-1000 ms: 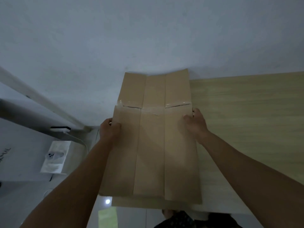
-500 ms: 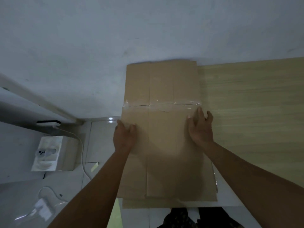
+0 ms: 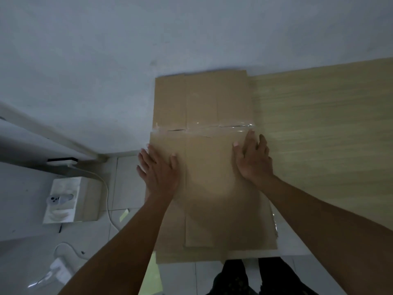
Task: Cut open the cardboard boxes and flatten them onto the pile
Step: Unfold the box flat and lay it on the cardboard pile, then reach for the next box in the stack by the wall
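Pressing flat-fingered, the left hand (image 3: 158, 172) and right hand (image 3: 253, 160) bore down on the flattened cardboard box (image 3: 204, 167), apparently to settle it squarely atop the pile (image 3: 170, 259) against the wall (image 3: 127, 60).

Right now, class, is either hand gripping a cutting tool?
No: the left hand and right hand both press flat, fingers straight, on the flattened cardboard.

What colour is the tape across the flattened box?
Clear and glossy, the tape shows brown cardboard through it; seen in the head view.
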A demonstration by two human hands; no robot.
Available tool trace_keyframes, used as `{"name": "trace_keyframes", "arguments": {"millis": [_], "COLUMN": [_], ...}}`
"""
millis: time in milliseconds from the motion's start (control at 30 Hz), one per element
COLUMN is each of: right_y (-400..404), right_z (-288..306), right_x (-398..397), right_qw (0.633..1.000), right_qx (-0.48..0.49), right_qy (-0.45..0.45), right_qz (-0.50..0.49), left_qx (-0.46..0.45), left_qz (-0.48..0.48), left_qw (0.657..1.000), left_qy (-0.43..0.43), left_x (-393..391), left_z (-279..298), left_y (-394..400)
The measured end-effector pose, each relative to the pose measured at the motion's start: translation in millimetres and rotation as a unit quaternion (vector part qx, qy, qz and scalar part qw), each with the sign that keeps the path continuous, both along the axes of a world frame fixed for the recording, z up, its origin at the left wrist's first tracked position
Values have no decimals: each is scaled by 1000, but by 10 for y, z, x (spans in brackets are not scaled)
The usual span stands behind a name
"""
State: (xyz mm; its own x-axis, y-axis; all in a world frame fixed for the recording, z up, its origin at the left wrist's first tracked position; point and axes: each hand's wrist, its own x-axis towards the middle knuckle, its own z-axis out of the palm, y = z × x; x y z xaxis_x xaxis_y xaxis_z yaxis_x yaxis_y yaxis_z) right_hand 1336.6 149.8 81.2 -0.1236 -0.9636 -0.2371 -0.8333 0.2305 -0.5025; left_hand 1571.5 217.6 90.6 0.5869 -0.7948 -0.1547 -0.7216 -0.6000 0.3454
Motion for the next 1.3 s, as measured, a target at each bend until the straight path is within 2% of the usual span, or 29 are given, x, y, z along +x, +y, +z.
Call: {"name": "trace_keyframes", "arguments": {"millis": [133, 267, 400, 600, 767, 967, 1300], "right_y": [65, 54, 105, 381, 725, 1045, 920], "right_z": [287, 590, 867, 1209, 1398, 1410, 1219], "right_x": [-303, -810, -1598, -3291, -4780, -6249, -8256], "right_qw": [996, 985, 968, 942, 932, 929, 934], "right_qx": [-89, -162, -240, -314, -314, -278, -195], "right_qy": [8, 24, 51, 118, 173, 186, 167], "right_qz": [28, 51, 45, -5, -62, -157, -249], "left_qx": [-17, -55, -146, -238, -281, -292, -249], "left_qz": [-61, -148, -275, -382, -460, -533, -604], "left_qw": [995, 986, 949, 891, 842, 794, 756], "left_qy": [-80, -53, -57, -55, -35, -7, 36], "left_x": [-351, -925, -1775, -3534, -5107, -6697, -8916], "left_z": [224, 530, 842, 1222, 1345, 1391, 1026], "left_y": [-90, -311, -532, -664, -646, -641, -1174]}}
